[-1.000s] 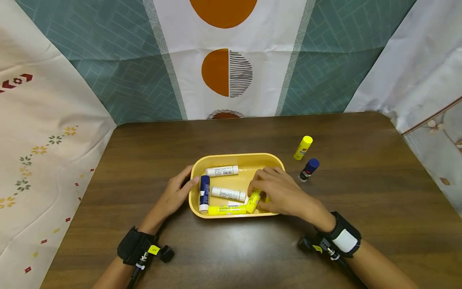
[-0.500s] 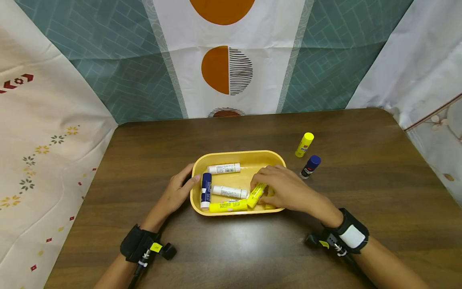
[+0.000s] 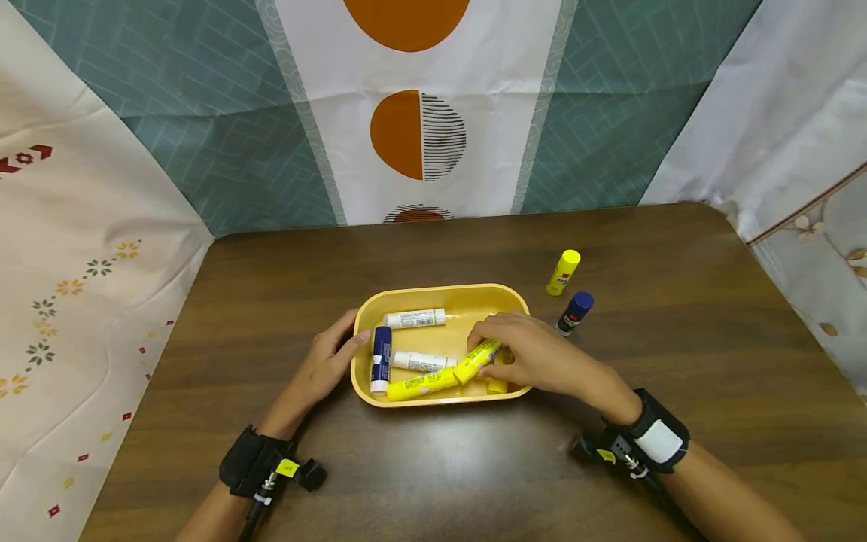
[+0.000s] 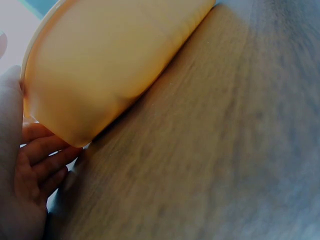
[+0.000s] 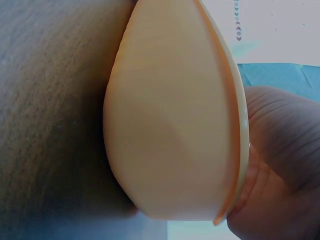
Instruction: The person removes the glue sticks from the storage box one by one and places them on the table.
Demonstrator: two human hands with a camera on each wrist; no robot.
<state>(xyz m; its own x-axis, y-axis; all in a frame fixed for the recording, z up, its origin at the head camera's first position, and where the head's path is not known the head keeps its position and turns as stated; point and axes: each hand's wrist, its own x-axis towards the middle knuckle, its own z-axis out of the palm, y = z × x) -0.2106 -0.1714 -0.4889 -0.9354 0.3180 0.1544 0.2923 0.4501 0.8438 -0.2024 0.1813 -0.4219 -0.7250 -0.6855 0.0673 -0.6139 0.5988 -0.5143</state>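
Observation:
A yellow plastic tray (image 3: pixel 460 290) holds several glue sticks. My left hand (image 3: pixel 328 361) grips its left end, thumb over the rim, fingers along the outer wall (image 4: pixel 110 65). Inside the tray, my right hand (image 3: pixel 531 354) pinches a yellow glue stick (image 3: pixel 477 363), which slants down to the left. Its lower end meets another yellow glue stick (image 3: pixel 421 385) by the near wall. Partly hidden under the right hand is a further yellow glue stick (image 3: pixel 497 385). Two white glue sticks lie across the tray, one at the back (image 3: pixel 415 318), one mid-tray (image 3: pixel 423 361). A blue glue stick (image 3: pixel 381 360) lies lengthwise at the left.
Right of the tray, a yellow glue stick (image 3: pixel 564 272) and a black one with a blue cap (image 3: pixel 575 313) stand upright on the brown wooden table (image 3: pixel 433 467). Patterned cloth (image 3: pixel 271 150) hangs behind the table and at both sides.
The yellow glue stick in my right hand has tipped over from steep to slanting left. The yellow one by the near wall has turned, its right end now farther back. My left hand keeps its grip.

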